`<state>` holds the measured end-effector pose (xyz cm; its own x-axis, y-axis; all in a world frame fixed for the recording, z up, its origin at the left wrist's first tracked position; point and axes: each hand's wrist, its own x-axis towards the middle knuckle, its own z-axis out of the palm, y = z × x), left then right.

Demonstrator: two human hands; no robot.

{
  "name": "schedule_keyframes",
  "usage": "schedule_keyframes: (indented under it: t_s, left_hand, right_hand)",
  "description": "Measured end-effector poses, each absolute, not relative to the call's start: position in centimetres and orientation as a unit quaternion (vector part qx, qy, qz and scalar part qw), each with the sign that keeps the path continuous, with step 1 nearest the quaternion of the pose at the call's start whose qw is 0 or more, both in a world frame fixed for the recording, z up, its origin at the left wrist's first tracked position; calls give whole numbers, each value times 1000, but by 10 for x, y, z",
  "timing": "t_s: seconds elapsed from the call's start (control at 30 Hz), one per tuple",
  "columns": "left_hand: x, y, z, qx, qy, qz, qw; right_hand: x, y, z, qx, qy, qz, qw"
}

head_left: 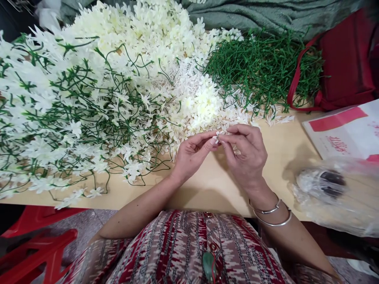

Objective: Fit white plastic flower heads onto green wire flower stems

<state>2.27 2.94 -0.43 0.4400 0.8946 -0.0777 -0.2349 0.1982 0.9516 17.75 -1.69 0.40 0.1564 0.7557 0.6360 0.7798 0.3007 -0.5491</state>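
In the head view, the left hand (192,152) and the right hand (247,156) meet over the bench (213,185), just at the near edge of the flower heaps. Both hands are narrowed to a pinch: thumb and forefinger tips of each close on one small white flower (217,138), and the other fingers curl loosely. The flower sits between the two sets of fingertips, above the bare wood. It is too small and too covered to tell its long axis or which way it points.

Two bangles (271,215) ring the right wrist. To the left lie finished sprays (59,110) of white blooms on green stems. Behind the hands is a heap of loose white blossoms (148,35), and to the right of it a pile of bare green stems (260,67). A red bag (346,63) and a clear plastic bag (334,189) sit at the right.
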Motion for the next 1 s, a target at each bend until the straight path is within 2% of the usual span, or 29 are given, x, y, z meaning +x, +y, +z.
schedule_keyframes:
  t_s: [0.1,0.33,0.57,0.7,0.83,1.0]
  left_hand:
    - [23,31,-3,453,346,409,712]
    - [23,29,-5,459,320,420,714]
    - [23,25,-7,573,298,420,638]
    - [23,23,-2,598,286,414,624]
    - [23,22,2,557,299,408,658]
    - [23,26,14,543,346,449,620]
  right_hand:
    - [174,-17,3,-578,-672,-11,463]
    - [166,-16,11,-609,-560,142,543]
    - [174,-14,8,-608,-462,276,584]
    - [183,-14,8,-610,-493,267,560]
    - [186,-14,7,-586,-519,219,582]
    - [188,-17,4,-589,-500,248,584]
